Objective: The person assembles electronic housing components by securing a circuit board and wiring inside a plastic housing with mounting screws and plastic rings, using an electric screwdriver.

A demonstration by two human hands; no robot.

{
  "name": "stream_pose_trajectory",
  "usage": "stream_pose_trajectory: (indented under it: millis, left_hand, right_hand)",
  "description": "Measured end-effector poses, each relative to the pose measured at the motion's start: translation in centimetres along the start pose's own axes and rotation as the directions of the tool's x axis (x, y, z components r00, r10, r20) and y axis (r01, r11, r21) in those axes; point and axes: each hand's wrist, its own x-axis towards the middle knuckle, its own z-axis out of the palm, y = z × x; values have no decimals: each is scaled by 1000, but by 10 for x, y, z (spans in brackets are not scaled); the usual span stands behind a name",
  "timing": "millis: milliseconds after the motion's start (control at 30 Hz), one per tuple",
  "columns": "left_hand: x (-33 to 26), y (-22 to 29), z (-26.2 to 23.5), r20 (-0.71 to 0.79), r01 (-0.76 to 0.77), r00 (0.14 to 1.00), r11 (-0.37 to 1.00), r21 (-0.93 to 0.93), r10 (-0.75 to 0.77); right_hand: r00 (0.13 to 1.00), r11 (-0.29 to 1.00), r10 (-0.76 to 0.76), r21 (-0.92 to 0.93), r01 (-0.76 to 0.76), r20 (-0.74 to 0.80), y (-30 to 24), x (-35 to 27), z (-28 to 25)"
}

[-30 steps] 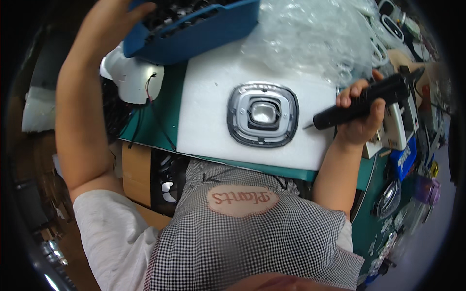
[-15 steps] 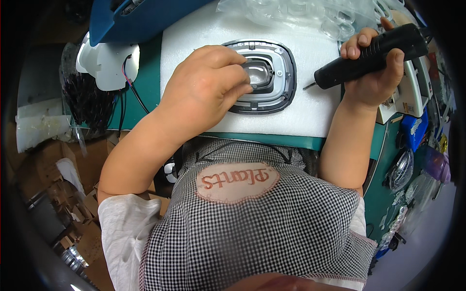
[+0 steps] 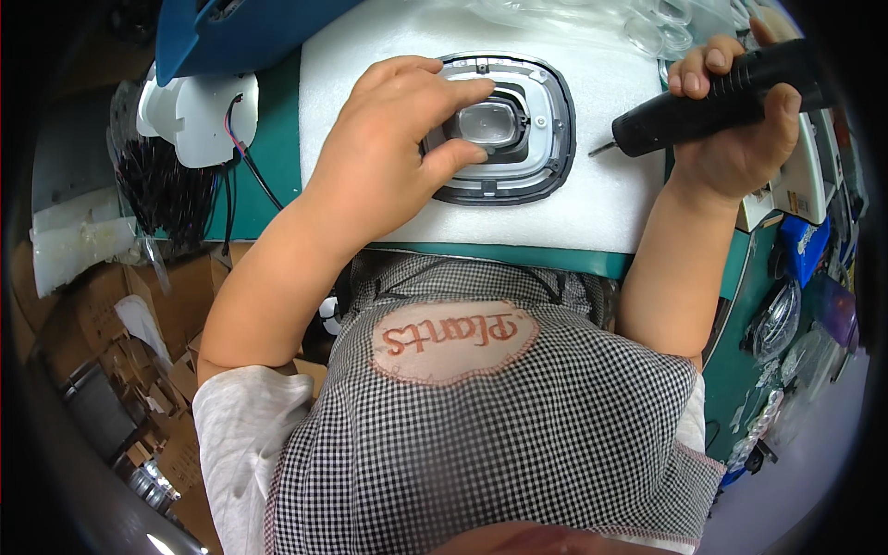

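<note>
A rounded grey and black housing (image 3: 553, 120) lies flat on a white foam sheet (image 3: 592, 208). In its middle sits a clear lens (image 3: 487, 125) with a dark surround. My left hand (image 3: 384, 139) rests over the housing's left side, thumb and forefinger at opposite edges of the lens; its other fingers are partly hidden. My right hand (image 3: 740, 153) is wrapped round a black electric screwdriver (image 3: 671, 120). The screwdriver's thin bit points left, just right of the housing and apart from it.
A blue bin (image 3: 231, 42) stands at the back left. Beside it lie white plastic parts (image 3: 203, 120) with a cable and a bundle of black wires (image 3: 166, 190). Clear lenses in a plastic bag (image 3: 661, 28) lie at the back. Bagged parts (image 3: 777, 319) sit at right on the green mat (image 3: 731, 370).
My left thumb and forefinger have spread apart across the lens. My right hand has moved slightly right with the screwdriver. The whole view has shifted a little.
</note>
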Motion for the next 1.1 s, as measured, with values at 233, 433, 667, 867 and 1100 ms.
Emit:
stream_pose_trajectory:
  millis: [233,433,667,867,1100]
  left_hand:
    - [-7,-22,13,6,115,993,969,-218,-116]
    - [-4,-28,15,9,87,996,969,-233,-87]
    - [1,-28,12,39,3,999,996,-87,0]
    - [-8,-33,19,-70,-30,997,989,-146,20]
    - [-23,-27,-12,-297,41,955,995,87,-13]
  right_hand:
    - [998,999,40,4,-40,-54,-7,-2,2]
    - [997,998,46,-34,-48,-66,-9,-3,1]
    - [995,998,51,-30,-53,-86,-10,-4,-1]
    - [998,1000,-12,-28,10,-67,-3,3,17]
    - [994,998,55,-25,-58,-91,-9,-4,10]
